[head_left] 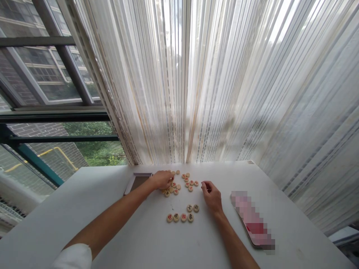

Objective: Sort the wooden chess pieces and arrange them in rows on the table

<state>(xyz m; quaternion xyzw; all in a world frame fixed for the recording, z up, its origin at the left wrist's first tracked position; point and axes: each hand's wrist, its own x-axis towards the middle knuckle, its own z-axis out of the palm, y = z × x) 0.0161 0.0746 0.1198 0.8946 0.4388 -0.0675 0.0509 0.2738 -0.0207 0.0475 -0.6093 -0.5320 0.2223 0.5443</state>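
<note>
left hand [162, 180]: curled over the left edge of the loose xiangqi pieces [183, 182], grip cannot be told | right hand [211, 196]: fingertips pinched narrow just right of that cluster, nothing surely held | sorted row [179, 217] nearer the body, on the white table [112, 209] | step, judged: picking from the cluster | packed discs call for a fine pinch

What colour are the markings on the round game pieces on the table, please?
Red on some pieces, black on others; head view.
</note>
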